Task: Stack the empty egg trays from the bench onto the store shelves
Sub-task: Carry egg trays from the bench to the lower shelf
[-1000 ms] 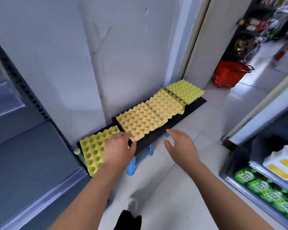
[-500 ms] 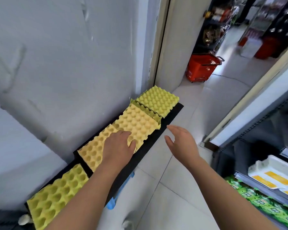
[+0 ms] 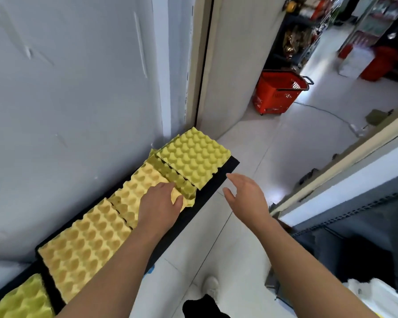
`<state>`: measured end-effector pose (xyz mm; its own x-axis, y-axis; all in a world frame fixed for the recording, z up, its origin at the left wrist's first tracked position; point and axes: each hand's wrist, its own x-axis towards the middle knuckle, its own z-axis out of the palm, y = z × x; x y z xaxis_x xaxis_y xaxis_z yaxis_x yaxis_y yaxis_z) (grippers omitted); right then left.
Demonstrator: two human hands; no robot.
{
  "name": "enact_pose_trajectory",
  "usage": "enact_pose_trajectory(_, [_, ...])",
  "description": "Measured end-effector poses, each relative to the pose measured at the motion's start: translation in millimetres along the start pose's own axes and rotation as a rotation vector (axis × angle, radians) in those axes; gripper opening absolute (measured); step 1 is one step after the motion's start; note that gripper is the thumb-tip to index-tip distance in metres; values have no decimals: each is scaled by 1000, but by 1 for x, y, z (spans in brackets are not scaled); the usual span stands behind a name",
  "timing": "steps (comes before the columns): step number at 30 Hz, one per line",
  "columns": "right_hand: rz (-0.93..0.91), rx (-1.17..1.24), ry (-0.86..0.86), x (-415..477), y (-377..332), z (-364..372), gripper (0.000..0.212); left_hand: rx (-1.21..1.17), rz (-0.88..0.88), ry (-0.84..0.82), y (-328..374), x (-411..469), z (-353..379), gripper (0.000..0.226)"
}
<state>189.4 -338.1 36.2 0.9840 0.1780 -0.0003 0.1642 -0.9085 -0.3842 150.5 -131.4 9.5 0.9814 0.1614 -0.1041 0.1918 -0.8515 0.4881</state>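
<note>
A pale grey wall [image 3: 67, 99] fills the left side, and a long black bench [image 3: 220, 174] runs along its foot over the light tiled floor [image 3: 296, 157]. The empty egg trays lie in a row on the bench. A yellow-green tray [image 3: 16, 299] is nearest, then a large orange-yellow tray [image 3: 83, 244], then a second orange-yellow tray [image 3: 133, 191]. At the far end a yellow-green top tray [image 3: 193, 157] sits skewed on a darker olive tray [image 3: 170, 173]. A red shopping basket [image 3: 278, 92] stands well beyond, on the floor.

Both bare forearms reach forward from the bottom edge. The left hand [image 3: 159, 207] lies palm down on the second orange-yellow tray, fingers straight and close together, thumb spread to the right near the olive tray's corner. The right hand [image 3: 246, 196] hovers over the floor just beside the bench's end, palm turned inward, fingers relaxed and slightly apart, holding nothing.
</note>
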Motion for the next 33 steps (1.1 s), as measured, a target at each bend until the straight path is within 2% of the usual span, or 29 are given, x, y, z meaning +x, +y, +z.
enact_pose_trajectory(8, [-82,-15,-142,134,77,15,37,-92,-216,-44,44,104,55,52])
enact_pose_trajectory(15, [-103,-39,-283,238,116,69,48,-207,-419,-107,31,184,104,62])
enact_pose_trajectory(23, [-51,-48,-438,329,158,133,52,-213,-596,-289,10,250,175,78])
enact_pose_trajectory(28, [-39,-102,-547,374,185,178,66,-231,-716,-347,-2,271,220,90])
enact_pose_trajectory(33, [-17,-119,-647,413,207,214,78,-250,-838,-338,-3,286,253,99])
